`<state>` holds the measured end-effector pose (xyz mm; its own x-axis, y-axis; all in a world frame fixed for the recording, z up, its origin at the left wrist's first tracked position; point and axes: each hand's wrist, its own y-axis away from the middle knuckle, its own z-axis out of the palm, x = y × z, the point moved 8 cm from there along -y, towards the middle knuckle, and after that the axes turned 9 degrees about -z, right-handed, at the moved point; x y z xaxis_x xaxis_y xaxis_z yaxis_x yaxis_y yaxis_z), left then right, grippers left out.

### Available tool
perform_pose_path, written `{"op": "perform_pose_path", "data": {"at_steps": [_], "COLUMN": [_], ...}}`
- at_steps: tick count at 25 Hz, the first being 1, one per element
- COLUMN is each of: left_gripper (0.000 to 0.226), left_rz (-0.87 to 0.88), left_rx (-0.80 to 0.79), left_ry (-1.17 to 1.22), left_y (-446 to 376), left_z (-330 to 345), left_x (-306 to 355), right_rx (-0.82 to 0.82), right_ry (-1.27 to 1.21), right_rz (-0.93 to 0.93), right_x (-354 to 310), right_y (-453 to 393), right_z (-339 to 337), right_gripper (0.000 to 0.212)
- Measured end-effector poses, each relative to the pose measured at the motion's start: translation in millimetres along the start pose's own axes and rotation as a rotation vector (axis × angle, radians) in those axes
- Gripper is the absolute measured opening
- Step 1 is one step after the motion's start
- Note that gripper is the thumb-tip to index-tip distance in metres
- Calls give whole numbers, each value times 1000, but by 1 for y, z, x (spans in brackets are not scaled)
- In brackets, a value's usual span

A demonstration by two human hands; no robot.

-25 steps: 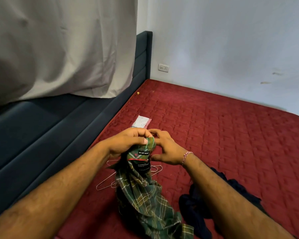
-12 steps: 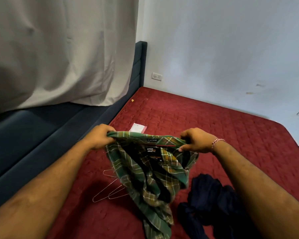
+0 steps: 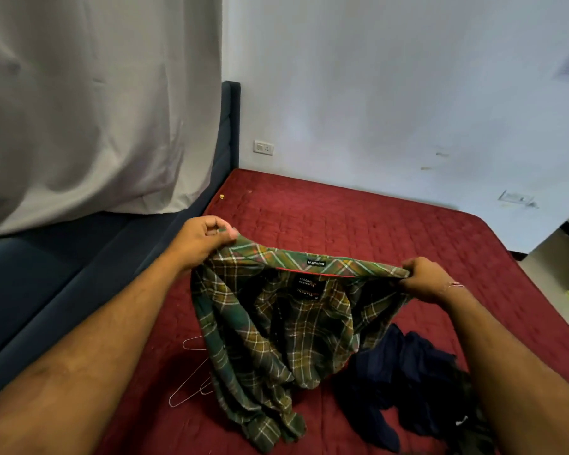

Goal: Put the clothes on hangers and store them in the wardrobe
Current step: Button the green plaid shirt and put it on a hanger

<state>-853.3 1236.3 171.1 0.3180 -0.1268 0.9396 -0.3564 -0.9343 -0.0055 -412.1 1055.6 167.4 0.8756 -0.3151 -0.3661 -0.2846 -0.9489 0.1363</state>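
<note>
Plaid shirt [image 3: 289, 323] hangs from pinching fingers [image 3: 225, 232] of the left hand [image 3: 201, 239] and right hand [image 3: 424, 280], collar taut between them. Wire hangers [image 3: 191, 379], seemingly two, lie below on the bed [image 3: 358, 218], nearer the left hand.

Both forearms are showing bare, with no sleeves reaching them. The right wrist is wearing a thin pink-and-white thread bracelet [image 3: 456, 285], just behind the right hand [image 3: 425, 280].
</note>
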Motion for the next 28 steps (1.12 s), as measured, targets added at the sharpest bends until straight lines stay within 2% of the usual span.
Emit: {"op": "perform_pose_path", "data": {"at_steps": [2, 3, 4, 5, 6, 8, 10, 13, 17, 19, 21, 23, 24, 26, 28], "left_gripper": [17, 14, 11, 6, 3, 9, 15, 13, 18, 23, 26, 26, 25, 19, 13], "left_rz": [4, 36, 72, 74, 45, -94, -190, -194, -164, -215, -253, -274, -286, -288, -290], "left_rx": [-305, -372, -334, -234, -99, 143, 286, 415, 406, 388, 368, 295, 229, 60, 23], "left_ry": [-360, -598, -777, -842, -782, -449, -172, -74, 23, 137, 208, 112, -22, -386, -670], "left_y": [-3, -4, -10, -15, -21, -24, -21, -8, 15, 27, 42, 57, 62, 75, 85], "left_z": [14, 17, 14, 7, 0, -16, -18, -8, 6, 7, 10, 15, 17, 16, 3], "left_x": [-3, -8, -12, -15, -20, -39, -58, -48, -17, -13, -7, 0, 3, 4, -2], "right_rx": [64, 73, 42, -1, -23, -4, -13, -45, -109, -51, -65, -140, -143, -62, 20], "right_ry": [-397, -550, -667, -747, -758, -651, -557, -370, -334, -211, -193, -230, -258, -342, -466], "right_rz": [38, 58, 72, 77, 73, 37, -45, -142, -255, -222, -213, -254, -255, -219, -162], "right_x": [22, 32, 38, 43, 53, 75, 91, 111, 134, 151, 162, 167, 169, 168, 163], "right_y": [13, 19, 25, 28, 28, 20, 11, -1, -7, -12, -15, -13, -8, 6, 24], "right_z": [-3, -1, 3, 9, 12, 12, 10, 8, 15, 19, 27, 39, 39, 30, 23], "right_gripper": [14, 9, 4, 4, 7, 12, 13, 29, 26, 28, 28, 19, 18, 18, 12]}}
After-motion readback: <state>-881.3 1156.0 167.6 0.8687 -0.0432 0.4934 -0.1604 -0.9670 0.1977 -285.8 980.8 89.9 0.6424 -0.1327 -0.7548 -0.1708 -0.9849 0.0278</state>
